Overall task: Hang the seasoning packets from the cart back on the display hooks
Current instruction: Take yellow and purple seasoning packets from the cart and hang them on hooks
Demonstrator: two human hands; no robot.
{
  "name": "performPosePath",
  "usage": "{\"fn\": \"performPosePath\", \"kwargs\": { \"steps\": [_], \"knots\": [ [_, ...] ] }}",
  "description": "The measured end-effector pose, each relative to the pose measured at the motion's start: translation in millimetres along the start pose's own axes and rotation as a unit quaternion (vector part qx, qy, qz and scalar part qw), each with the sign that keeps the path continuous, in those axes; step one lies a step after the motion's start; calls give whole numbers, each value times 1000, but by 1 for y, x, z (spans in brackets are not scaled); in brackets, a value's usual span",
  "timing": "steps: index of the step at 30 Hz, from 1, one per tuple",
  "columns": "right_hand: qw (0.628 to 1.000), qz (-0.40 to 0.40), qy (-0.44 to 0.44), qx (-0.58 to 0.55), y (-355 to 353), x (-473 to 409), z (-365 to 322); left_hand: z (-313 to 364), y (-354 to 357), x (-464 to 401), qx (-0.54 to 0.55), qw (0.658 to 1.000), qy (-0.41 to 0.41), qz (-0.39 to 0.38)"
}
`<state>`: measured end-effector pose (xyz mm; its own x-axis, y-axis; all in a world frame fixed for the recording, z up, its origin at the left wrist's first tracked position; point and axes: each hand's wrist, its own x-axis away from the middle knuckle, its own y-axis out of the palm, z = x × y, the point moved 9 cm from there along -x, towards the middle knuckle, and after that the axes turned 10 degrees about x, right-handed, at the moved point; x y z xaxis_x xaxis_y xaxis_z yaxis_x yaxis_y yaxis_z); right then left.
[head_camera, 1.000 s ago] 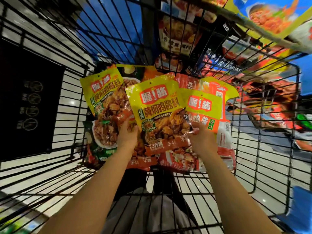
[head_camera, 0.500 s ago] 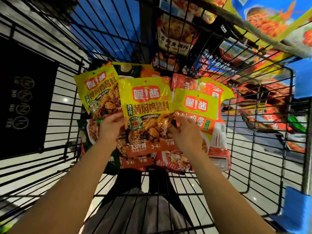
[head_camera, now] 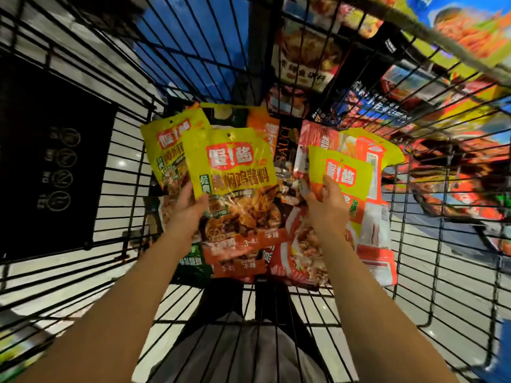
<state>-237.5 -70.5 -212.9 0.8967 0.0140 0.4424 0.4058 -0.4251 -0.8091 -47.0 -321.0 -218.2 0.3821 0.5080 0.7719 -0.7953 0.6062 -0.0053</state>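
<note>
Inside the black wire cart (head_camera: 130,189), my left hand (head_camera: 185,214) grips a yellow seasoning packet (head_camera: 235,178) by its left edge, lifted clear of the pile. A second yellow packet (head_camera: 166,150) lies just behind it to the left. My right hand (head_camera: 327,208) holds a smaller yellow and orange packet (head_camera: 345,172), thumb on its front. Under both hands lie several more packets, among them a red and orange one (head_camera: 373,225) and a dark green one (head_camera: 193,266).
Beyond the cart's far and right walls, shelves hold packaged goods such as a dark fish-seasoning packet (head_camera: 307,56) and blue packets (head_camera: 367,106). A black panel with white symbols (head_camera: 55,167) hangs on the cart's left wall. White floor tiles show below.
The two held packets have come apart: the left hand carried its yellow packet left and up, the right hand moved its smaller packet right. The view has swung slightly.
</note>
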Motion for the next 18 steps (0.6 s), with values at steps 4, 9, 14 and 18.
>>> {"fn": "performPosePath", "kwargs": {
  "steps": [4,9,14,18],
  "knots": [
    [986,136,-88,-27,-39,32,-22,-21,45,12,10,993,-102,-52],
    [988,-30,-150,12,0,63,-85,-25,74,18,79,981,-127,-121],
    [974,-134,-180,-38,41,79,-123,-18,49,8,79,996,-17,-45],
    [973,-165,-148,-72,33,65,-112,-9,18,8,18,1000,-1,8]
  ]
}}
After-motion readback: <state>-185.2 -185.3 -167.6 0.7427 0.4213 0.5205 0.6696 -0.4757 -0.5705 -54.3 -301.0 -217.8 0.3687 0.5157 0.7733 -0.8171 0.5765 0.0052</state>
